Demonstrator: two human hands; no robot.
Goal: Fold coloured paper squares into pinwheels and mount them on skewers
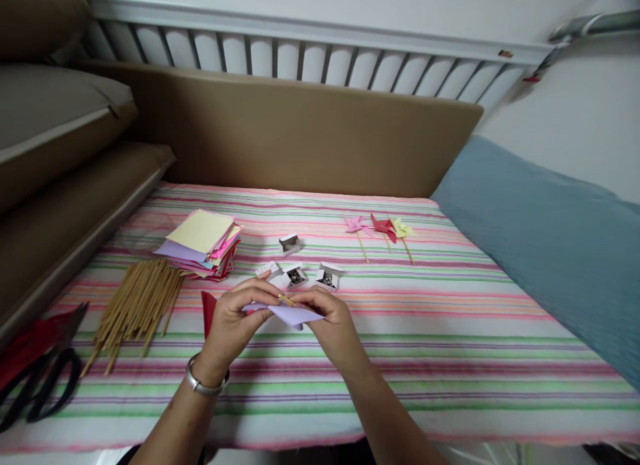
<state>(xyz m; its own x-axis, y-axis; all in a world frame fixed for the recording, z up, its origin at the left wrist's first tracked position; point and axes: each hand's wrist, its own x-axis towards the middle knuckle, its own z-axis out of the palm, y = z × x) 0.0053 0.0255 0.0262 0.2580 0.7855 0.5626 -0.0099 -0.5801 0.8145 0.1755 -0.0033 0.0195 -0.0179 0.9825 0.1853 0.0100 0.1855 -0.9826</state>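
Note:
A lilac sheet of paper [293, 315], bent and with raised corners, is held up between both hands over the striped cloth. My left hand [243, 313] pinches its left side, and my right hand [327, 311] grips the right side. Between the fingertips shows the end of a thin wooden stick [286, 299]; most of its length is hidden. Just beyond the hands stand two small white boxes [327, 276] with metal pins or fasteners inside. A piece of red paper [208, 311] lies partly behind my left wrist.
A stack of coloured paper squares [200, 231] and a pile of wooden sticks [137, 301] lie left. Black-handled scissors [45, 378] rest nearer. Three finished pinwheels [383, 226] lie at the right back. Another white box [290, 245] stands mid-cloth. Cushions [60, 111] border the left.

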